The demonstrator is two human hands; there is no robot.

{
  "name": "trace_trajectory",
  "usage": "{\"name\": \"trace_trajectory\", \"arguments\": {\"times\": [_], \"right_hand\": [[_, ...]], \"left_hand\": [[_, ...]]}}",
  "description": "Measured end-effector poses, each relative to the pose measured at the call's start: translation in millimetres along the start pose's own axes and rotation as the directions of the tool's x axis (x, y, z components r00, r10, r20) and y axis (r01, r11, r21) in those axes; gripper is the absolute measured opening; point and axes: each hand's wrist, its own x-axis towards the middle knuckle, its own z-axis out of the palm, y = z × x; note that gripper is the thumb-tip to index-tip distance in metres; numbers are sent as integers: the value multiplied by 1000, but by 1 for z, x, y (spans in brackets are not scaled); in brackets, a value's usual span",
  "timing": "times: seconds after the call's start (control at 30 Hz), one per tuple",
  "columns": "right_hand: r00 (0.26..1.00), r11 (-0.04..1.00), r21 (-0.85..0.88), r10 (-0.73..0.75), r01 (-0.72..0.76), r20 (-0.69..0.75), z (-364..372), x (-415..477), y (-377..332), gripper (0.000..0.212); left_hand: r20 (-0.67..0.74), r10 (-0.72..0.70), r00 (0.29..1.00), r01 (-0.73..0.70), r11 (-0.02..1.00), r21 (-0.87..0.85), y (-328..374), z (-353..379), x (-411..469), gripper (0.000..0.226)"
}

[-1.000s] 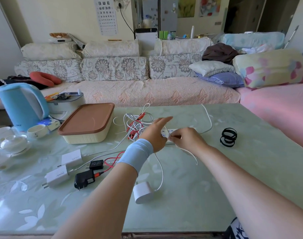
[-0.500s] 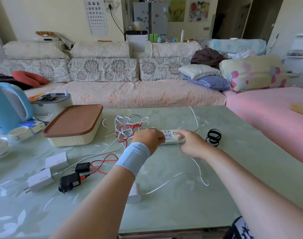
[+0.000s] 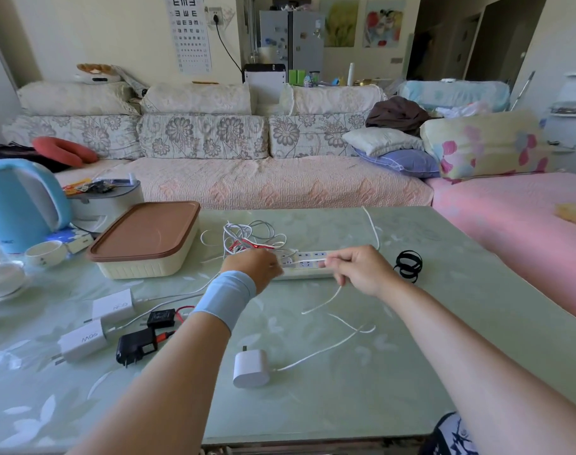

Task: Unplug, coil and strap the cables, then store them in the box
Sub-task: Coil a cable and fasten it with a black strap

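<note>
Brown lid (image 3: 145,228), cream box (image 3: 142,267); white cable (image 3: 326,348); blue kettle (image 3: 20,205); pale-green floral table (image 3: 345,399).

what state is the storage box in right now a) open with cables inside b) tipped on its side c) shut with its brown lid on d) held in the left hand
c: the box stands upright on the table with the brown lid covering its whole top.

The left hand (image 3: 252,267) covers the strip's (image 3: 306,266) left end, and its own fingertips are out of sight. The left edge cuts off the kettle (image 3: 20,205). Single cables in the tangle (image 3: 250,236) cannot be traced.
</note>
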Motion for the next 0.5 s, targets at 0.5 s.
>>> {"name": "trace_trajectory", "arguments": {"times": [0.5], "right_hand": [[999, 862, -506, 38, -42, -17, 63, 3, -31, 44]], "left_hand": [[22, 142, 990, -143, 989, 46, 41, 0, -10, 32]]}}
